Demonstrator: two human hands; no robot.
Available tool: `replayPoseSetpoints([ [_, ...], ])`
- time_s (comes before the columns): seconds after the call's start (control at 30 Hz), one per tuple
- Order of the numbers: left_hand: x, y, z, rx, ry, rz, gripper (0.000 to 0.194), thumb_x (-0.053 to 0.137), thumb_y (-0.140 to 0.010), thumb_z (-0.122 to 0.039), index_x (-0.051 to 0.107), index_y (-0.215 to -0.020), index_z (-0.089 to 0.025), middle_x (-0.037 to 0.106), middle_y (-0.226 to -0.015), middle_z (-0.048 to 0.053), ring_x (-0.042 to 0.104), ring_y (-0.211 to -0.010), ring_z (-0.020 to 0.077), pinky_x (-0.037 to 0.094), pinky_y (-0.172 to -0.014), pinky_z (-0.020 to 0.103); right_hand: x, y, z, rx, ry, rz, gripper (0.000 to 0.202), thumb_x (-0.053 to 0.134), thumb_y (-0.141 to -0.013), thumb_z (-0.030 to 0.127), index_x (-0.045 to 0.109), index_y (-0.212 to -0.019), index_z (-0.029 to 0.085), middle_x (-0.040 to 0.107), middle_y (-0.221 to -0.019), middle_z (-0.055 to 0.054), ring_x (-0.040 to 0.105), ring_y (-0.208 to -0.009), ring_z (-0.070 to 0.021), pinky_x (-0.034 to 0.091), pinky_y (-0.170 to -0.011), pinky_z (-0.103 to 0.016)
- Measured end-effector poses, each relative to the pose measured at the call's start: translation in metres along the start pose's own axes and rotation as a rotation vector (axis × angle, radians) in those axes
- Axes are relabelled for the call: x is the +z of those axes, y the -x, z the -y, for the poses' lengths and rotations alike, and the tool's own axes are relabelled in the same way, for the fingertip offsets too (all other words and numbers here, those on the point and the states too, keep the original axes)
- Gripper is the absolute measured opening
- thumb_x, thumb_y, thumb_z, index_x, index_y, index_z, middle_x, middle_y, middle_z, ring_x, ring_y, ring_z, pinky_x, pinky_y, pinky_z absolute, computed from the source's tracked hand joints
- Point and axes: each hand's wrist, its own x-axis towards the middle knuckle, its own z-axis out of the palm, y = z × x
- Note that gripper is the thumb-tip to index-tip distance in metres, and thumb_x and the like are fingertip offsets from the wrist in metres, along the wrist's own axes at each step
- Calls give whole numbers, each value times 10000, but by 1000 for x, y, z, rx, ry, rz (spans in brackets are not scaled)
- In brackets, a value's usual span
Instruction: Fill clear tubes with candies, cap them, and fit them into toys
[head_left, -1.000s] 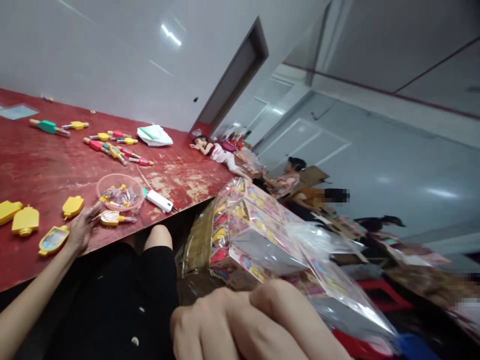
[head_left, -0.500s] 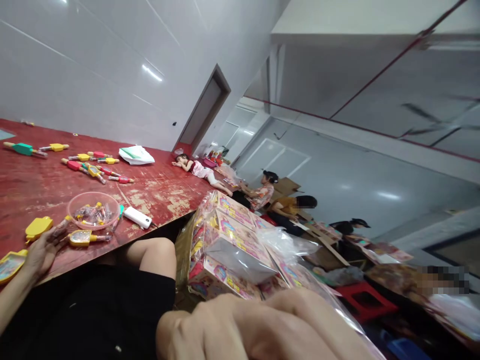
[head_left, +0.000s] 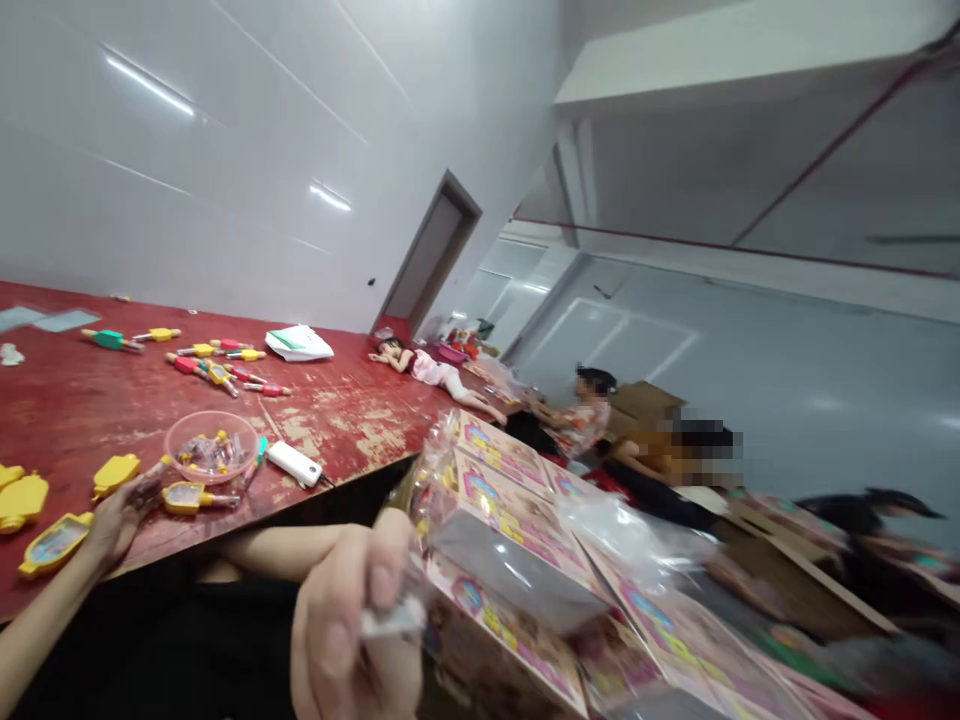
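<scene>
On the red table's near edge, my left hand (head_left: 127,515) rests palm up with its fingers apart, holding nothing. It lies between yellow toy cases (head_left: 56,543) and a yellow toy (head_left: 184,498) with a clear tube. A pink bowl (head_left: 174,440) of small wrapped pieces is just beyond its fingertips. My right hand (head_left: 360,610), close to the camera at bottom centre, pinches a small whitish, partly clear piece (head_left: 394,618); blur hides what it is.
Plastic-wrapped printed boxes (head_left: 517,560) stack right of my right hand. A white device (head_left: 295,464), a white bag (head_left: 300,343) and several coloured toys (head_left: 217,375) lie on the red table (head_left: 330,400). A child lies farther back; several people sit at right.
My right hand has moved left and turned, and the whitish piece between its fingers now shows. The camera view has shifted, so the table and boxes appear farther right. My left hand stays by the bowl.
</scene>
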Motion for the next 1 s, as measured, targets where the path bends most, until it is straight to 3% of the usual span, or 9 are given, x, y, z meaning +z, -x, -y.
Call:
replayPoseSetpoints([
  [0.07,-1,2,1,7,17,8,69,637,-794,-247,702,-795,-226,775,-824,-44,703,-855,160,560,-816,277,-11,-20,-33,2,-73,39,176,602,-987,424,510,-965,276,631,-768,73,334,-285,1,363,-274,-137],
  [0.13,-1,6,1,25,21,19,89,656,-744,-243,712,-805,-208,777,-836,-15,706,-840,169,556,-800,281,-30,-38,-63,80,-55,-4,133,619,-983,362,531,-995,263,661,-838,54,374,-330,6,381,-310,-133],
  [0.23,1,17,1,77,0,54,225,719,-636,-268,732,-840,-173,785,-945,50,710,-911,203,551,-834,310,-67,-58,-102,209,41,-159,258,744,-884,385,560,-986,236,680,-834,39,454,-394,-16,418,-364,-153],
  [0.37,4,33,4,148,-96,87,415,824,-510,-310,741,-872,-125,766,-1049,136,699,-1009,272,543,-897,380,-119,-64,-138,264,219,-439,386,858,-726,426,610,-920,203,667,-746,37,505,-454,-42,471,-440,-179],
  [0.5,12,22,7,236,-245,58,429,796,-646,-521,709,-803,-132,739,-897,97,691,-871,223,546,-859,386,-169,-67,-162,351,285,-605,423,867,-693,479,627,-891,192,695,-831,15,558,-535,-53,492,-489,-181],
  [0.63,37,-16,-2,387,-414,62,394,848,-672,-486,724,-847,-155,709,-911,52,652,-904,185,510,-930,357,-205,-88,-180,319,503,-578,433,836,-721,509,627,-922,187,709,-837,-2,580,-541,-72,522,-509,-210],
  [0.8,61,-70,-5,822,-886,148,239,741,-855,-386,714,-928,-160,704,-1039,87,623,-1065,217,461,-1045,420,-222,-132,-195,317,675,-478,394,783,-765,486,629,-991,202,718,-869,-14,597,-542,-84,549,-523,-235],
  [0.9,57,-71,1,833,-1129,173,398,720,-878,-414,665,-1172,-152,658,-1245,141,580,-1215,268,452,-1097,475,-228,-145,-200,341,762,-421,283,713,-807,425,662,-981,208,699,-879,-7,617,-578,-89,555,-538,-234],
  [1.0,49,-46,1,830,-1178,202,541,665,-925,-442,552,-1372,-159,585,-1383,164,524,-1325,273,429,-1147,481,-241,-147,-207,419,809,-394,180,643,-797,342,686,-878,187,651,-743,-1,619,-592,-114,552,-543,-248],
])
